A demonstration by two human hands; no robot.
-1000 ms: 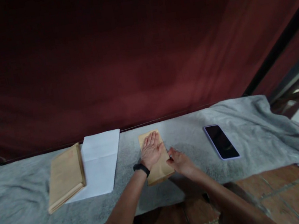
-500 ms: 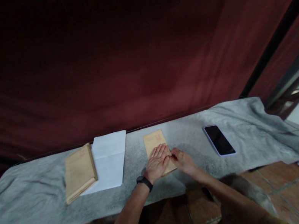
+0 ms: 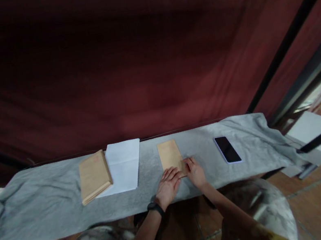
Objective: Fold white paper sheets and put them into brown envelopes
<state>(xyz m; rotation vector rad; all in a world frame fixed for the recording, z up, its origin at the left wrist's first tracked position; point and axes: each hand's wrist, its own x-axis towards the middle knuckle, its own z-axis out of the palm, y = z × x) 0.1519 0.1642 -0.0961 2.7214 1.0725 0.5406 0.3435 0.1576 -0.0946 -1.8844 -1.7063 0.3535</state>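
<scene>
A small brown paper envelope (image 3: pixel 169 152) lies flat on the grey cloth in front of me. My left hand (image 3: pixel 166 188), a black band at its wrist, rests with fingers stretched out over the envelope's lower left part. At the lower right edge, my right hand (image 3: pixel 195 174) has its fingers bent and pinched on the paper. Its fingertips partly hide that corner.
To the left, a thick stack of brown envelopes (image 3: pixel 94 176) overlaps white paper sheets (image 3: pixel 125 165). A phone (image 3: pixel 228 149) with a light purple edge lies on the right. The grey cloth (image 3: pixel 54 205) covers a narrow bench before a dark red curtain (image 3: pixel 140 78).
My left hand has slid from the envelope's upper part down to its near end. My right hand stays at the right edge, now close to the lower corner. The view has shifted.
</scene>
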